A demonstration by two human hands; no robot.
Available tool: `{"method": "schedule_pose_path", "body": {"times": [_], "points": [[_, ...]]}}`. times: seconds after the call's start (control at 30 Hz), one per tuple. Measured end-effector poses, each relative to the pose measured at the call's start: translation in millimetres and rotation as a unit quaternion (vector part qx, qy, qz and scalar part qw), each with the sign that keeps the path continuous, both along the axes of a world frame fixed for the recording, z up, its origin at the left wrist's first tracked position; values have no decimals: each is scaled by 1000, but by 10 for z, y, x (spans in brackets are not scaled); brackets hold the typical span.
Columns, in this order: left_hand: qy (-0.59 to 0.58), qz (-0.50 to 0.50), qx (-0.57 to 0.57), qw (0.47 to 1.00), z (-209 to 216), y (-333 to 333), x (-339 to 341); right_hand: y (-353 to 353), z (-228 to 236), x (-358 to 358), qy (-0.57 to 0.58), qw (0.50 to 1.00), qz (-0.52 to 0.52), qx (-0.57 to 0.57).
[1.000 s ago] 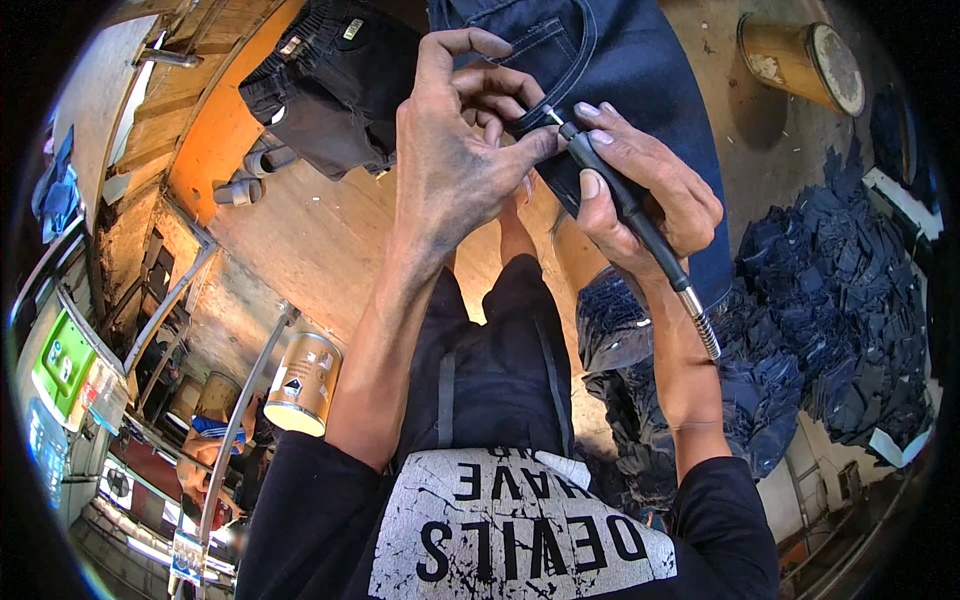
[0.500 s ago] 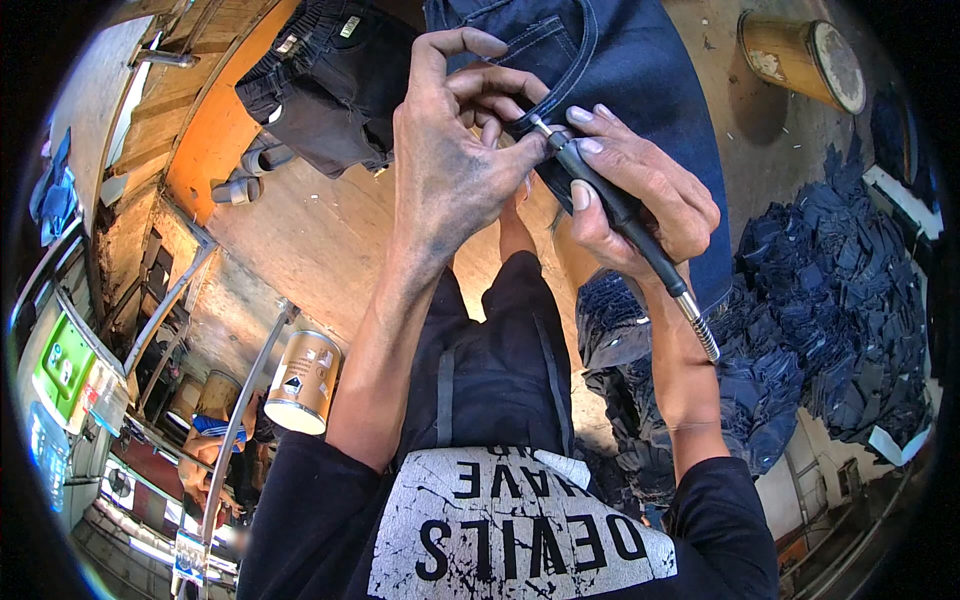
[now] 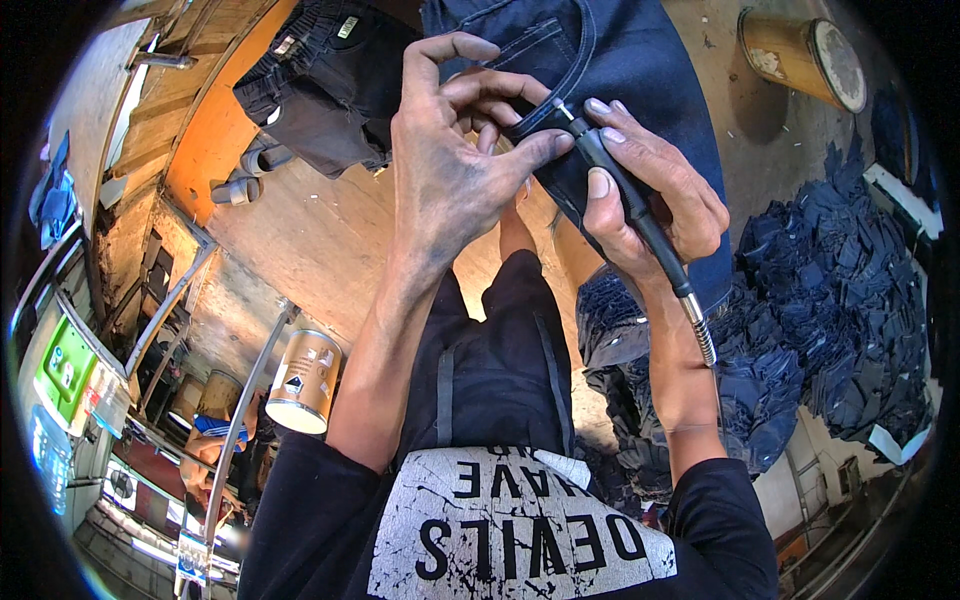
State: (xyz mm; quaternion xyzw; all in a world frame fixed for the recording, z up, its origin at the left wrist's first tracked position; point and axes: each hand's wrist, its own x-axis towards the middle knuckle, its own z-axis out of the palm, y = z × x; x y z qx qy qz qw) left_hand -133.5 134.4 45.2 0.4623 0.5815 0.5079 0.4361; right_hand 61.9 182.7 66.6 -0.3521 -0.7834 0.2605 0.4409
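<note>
1. The right hand [image 3: 665, 190] grips a slim black rotary handpiece [image 3: 640, 215], fingers wrapped along its body, its thin metal bit pointing up and leftward.
2. Dark blue denim jeans [image 3: 650, 70] lie just beyond both hands, spreading up and behind the right one; the bit is at a curved, double-stitched edge near a stitched pocket [image 3: 530, 50].
3. The left hand [image 3: 440, 170] is curled, index finger raised and bent, with the other fingers and thumb at that same edge, just left of the bit; whether they pinch the cloth, I cannot tell.
4. Black elastic-waist trousers [image 3: 335, 85] lie left of the jeans.
</note>
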Motion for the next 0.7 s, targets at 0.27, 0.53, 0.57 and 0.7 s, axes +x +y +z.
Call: {"method": "schedule_pose_path", "body": {"times": [0.27, 0.53, 0.57, 0.7], "points": [[-3, 0, -6, 1000, 10, -1, 10, 8, 11, 6, -6, 1000, -3, -11], [-13, -3, -9, 1000, 15, 7, 20, 6, 31, 42, -11, 999, -4, -37], [-15, -5, -11, 1000, 16, 8, 23, 9, 23, 33, -10, 999, -18, -39], [-39, -4, -21, 999, 31, 7, 29, 8, 18, 12, 5, 999, -28, -43]]}}
